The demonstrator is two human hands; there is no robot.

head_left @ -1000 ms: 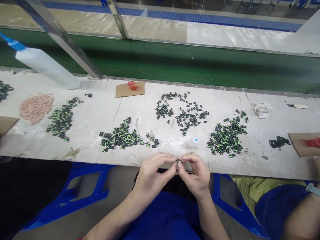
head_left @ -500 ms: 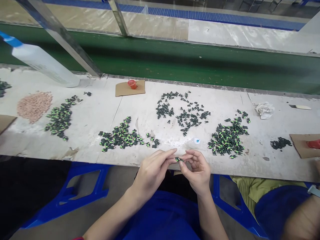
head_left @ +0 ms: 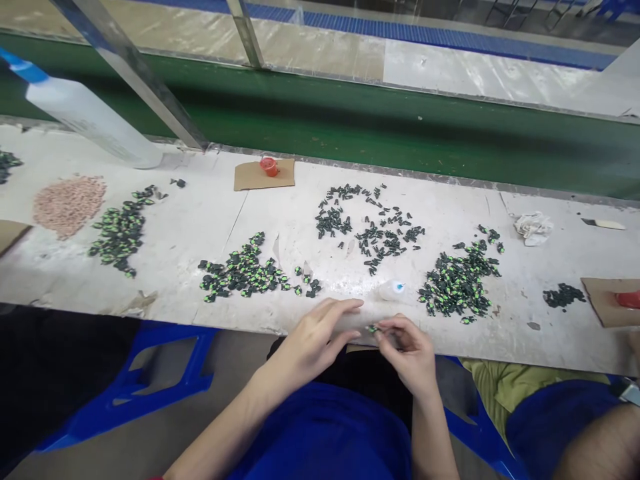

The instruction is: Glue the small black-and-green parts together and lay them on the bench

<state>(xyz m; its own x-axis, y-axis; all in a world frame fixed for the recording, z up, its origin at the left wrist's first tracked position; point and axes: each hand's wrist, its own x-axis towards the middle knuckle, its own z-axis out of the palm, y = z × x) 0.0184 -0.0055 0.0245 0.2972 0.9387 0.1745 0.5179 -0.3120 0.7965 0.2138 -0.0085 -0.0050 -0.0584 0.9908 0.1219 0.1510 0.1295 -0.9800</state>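
Note:
Between the thumb and fingers of my right hand [head_left: 411,353] is a small black-and-green piece [head_left: 373,329], over the table's front edge. My left hand [head_left: 320,340] is just left of it, thumb and fingers apart, holding nothing. Beyond my hands stands a small clear bottle with a blue tip [head_left: 393,290]. A pile of black-and-green pieces [head_left: 245,270] lies left of my hands, and another pile of such pieces [head_left: 460,277] lies to the right. Small plain dark parts [head_left: 383,240] are scattered farther back in the middle.
At the back, a red cup [head_left: 269,167] sits on cardboard [head_left: 245,177]. A large white bottle [head_left: 95,123] leans at left, near a heap of pinkish parts [head_left: 69,205]. Crumpled tissue [head_left: 534,228] and a brush [head_left: 604,224] lie right. Another person's arm [head_left: 603,440] is at lower right.
My hands have come apart. The black-and-green piece, which both hands were touching, has gone rightward in my right hand, and my left hand has let go.

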